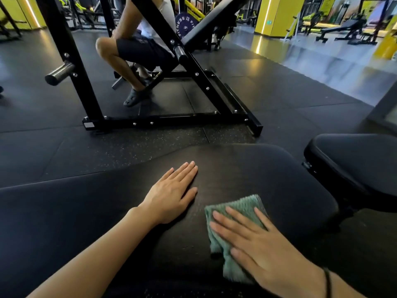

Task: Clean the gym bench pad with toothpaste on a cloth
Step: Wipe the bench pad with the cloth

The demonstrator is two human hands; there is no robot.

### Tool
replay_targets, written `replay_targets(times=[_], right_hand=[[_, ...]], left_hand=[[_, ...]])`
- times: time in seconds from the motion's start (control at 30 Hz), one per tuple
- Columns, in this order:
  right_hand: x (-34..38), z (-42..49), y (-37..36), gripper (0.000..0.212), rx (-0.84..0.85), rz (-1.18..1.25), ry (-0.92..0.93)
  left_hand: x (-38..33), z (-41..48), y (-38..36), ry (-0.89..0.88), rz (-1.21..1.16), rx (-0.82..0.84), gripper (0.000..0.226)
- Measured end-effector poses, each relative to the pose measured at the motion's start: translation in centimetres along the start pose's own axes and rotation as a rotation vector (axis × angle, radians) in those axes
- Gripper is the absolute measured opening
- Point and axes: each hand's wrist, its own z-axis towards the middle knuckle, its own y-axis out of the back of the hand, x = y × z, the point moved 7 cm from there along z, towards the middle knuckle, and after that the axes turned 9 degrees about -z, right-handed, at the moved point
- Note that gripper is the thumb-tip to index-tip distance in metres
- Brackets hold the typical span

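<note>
Right hand [268,248] lies flat, fingers [227,231] straight, pressing the green cloth [242,205] onto the black padded counter [247,168] at five o'clock; left hand [171,196], fingers released, rests flat at the cloth's ten o'clock

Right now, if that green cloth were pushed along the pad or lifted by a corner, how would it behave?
The green cloth looks floppy: it lies folded and rumpled under the right hand, so it would likely droop if lifted. Its ribbed weave probably drags on the bench pad and may bunch when pushed from one edge.
</note>
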Motion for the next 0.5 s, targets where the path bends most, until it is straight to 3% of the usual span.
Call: replay_targets(times=[0.17, 0.27, 0.43, 0.5], right_hand=[[-4.9, 8.1, 0.5, 0.061, -0.059, 0.124, -0.094], [-8.5, 12.4, 0.4, 0.054, -0.021, 0.152, -0.195], [-11.7, 16.1, 0.8, 0.091, -0.031, 0.199, -0.292], [-12.6, 17.0, 1.1, 0.074, -0.1, 0.279, -0.354]], left_hand=[[-1.1, 0.8, 0.1, 0.105, -0.066, -0.031, 0.068], [-1.7, 1.1, -0.5, 0.125, -0.04, -0.053, 0.066], [-1.6, 1.2, -0.5, 0.125, -0.031, -0.046, 0.066], [-1.6, 1.2, -0.5, 0.128, -0.024, -0.046, 0.065]])
